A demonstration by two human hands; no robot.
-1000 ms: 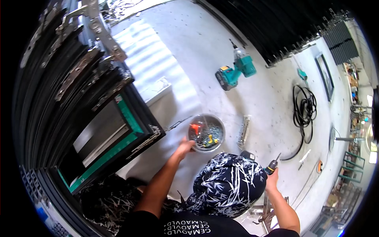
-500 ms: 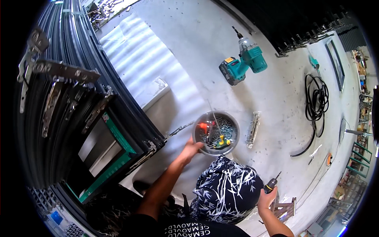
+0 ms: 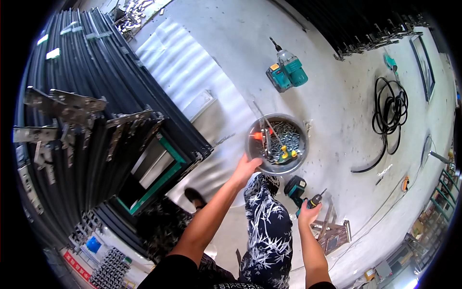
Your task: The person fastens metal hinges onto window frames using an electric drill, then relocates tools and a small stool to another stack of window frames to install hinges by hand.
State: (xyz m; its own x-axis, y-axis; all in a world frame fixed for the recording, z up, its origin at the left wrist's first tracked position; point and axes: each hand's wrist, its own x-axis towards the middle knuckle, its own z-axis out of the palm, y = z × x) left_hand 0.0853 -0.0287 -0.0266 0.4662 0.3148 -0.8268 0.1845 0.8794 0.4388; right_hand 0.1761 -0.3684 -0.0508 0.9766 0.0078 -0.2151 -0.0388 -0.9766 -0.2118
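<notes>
The metal bowl (image 3: 276, 143) of screws sat on the floor, its near rim pinched by your left hand (image 3: 244, 169); tilt it and screws could spill. Your right hand (image 3: 308, 214) gripped a drill (image 3: 301, 191), bit near your patterned knee (image 3: 264, 212).

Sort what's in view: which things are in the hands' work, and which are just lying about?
In hand:
- left hand on metal bowl of screws
- right hand holding teal drill

Lying about:
- second teal drill
- coiled black cable
- dark frames stacked at left
</notes>
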